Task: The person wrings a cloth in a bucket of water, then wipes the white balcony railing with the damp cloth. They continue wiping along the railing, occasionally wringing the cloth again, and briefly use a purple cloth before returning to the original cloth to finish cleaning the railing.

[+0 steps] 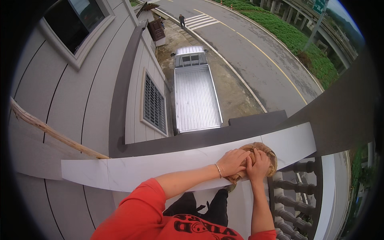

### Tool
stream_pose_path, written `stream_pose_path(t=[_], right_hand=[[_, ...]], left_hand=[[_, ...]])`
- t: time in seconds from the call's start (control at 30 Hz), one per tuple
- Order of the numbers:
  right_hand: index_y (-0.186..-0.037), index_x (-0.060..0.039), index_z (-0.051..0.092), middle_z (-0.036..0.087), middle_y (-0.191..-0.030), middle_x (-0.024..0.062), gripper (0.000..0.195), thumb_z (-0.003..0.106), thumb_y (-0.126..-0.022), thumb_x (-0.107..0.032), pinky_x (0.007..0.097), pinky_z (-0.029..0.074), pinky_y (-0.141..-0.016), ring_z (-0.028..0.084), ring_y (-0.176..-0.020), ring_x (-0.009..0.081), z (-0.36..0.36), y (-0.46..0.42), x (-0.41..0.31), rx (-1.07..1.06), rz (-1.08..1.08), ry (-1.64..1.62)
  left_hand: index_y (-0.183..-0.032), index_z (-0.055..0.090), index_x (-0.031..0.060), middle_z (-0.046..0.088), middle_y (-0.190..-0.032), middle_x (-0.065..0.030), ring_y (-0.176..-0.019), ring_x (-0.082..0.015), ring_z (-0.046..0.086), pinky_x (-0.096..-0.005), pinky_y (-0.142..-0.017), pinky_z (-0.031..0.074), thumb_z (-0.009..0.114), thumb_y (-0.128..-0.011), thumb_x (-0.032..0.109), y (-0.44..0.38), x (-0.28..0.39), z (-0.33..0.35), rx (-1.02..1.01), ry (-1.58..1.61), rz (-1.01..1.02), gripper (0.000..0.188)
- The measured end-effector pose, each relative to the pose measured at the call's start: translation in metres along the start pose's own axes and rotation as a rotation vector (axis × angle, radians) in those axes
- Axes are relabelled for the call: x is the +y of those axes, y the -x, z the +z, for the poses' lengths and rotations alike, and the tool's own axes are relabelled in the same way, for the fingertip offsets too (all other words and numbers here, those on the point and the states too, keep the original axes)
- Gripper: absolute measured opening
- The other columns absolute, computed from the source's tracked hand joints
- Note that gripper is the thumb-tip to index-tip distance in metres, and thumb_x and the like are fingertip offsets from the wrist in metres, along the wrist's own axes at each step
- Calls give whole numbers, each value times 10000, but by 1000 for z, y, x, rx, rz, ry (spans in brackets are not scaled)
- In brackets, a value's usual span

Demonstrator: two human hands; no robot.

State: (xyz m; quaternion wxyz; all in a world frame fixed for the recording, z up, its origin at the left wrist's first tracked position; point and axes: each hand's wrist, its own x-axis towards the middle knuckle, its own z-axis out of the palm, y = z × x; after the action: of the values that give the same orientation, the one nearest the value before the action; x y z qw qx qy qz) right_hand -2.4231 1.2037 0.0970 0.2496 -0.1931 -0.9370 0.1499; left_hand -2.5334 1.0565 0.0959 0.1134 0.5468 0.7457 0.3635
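Observation:
A brown cloth point(267, 150) lies bunched on the white marble-look top of a balcony parapet point(180, 159), near its right end. My left hand point(235, 162) presses on the cloth from the left, with a thin bracelet at the wrist. Close beside it, my right hand point(258, 165) grips the cloth's middle, fingers bent into the folds. Part of the cloth hangs over the near edge of the top. Both palms are hidden from view.
A dark pillar point(339, 105) rises at the right end, above a baluster railing point(295, 187). A wooden stick point(60, 135) leans at left by the panelled wall point(99, 90). Far below stand a silver flatbed truck point(196, 96) and a person point(181, 20) beside the road point(255, 39).

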Motion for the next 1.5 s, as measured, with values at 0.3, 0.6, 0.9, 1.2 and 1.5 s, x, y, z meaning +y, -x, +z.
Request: stream_pose_path(t=[0.3, 0.6, 0.9, 1.2, 1.5], right_hand=[[-1241, -93, 671, 638, -1175, 46, 560, 748, -810, -442, 463, 379, -900, 581, -1058, 248, 106, 66, -339, -394, -618, -546], [-1045, -168, 742, 655, -1084, 1, 334, 726, -838, -428, 483, 398, -901, 581, -1063, 224, 190, 91, -471, -689, -996, -824], [-1010, -154, 756, 682, -1000, 44, 261, 774, -801, -310, 445, 459, -842, 628, -968, 294, 93, -17, -174, -414, -675, -753], [-1150, -121, 713, 653, -1164, 84, 355, 777, -816, -222, 454, 435, -961, 596, -1133, 305, -30, -89, 186, -209, -146, -419], [-1149, -108, 692, 650, -1141, 94, 352, 774, -820, -203, 469, 433, -992, 588, -1136, 324, -48, -69, 229, -212, -91, -425]], left_hand=[[-1363, 536, 28, 587, -1283, -173, -1156, -385, 560, -481, -990, 451, 745, -851, 218, 375, -18, -151, 389, -340, -603, 585], [-1325, 497, -18, 552, -1184, -210, -1082, -419, 513, -501, -953, 410, 657, -898, 181, 451, -15, -166, 615, -723, -1078, 498], [-1281, 512, -24, 553, -1116, -217, -1008, -408, 546, -483, -889, 469, 684, -872, 216, 180, 25, -59, 433, -664, -662, 504], [-1338, 515, -11, 555, -1157, -146, -1084, -308, 538, -398, -910, 430, 618, -933, 280, -158, 78, 118, 166, -520, -346, 509], [-1264, 555, 26, 573, -1160, -145, -1099, -317, 548, -411, -927, 431, 636, -927, 295, -172, 88, 153, 249, -295, -226, 439]])
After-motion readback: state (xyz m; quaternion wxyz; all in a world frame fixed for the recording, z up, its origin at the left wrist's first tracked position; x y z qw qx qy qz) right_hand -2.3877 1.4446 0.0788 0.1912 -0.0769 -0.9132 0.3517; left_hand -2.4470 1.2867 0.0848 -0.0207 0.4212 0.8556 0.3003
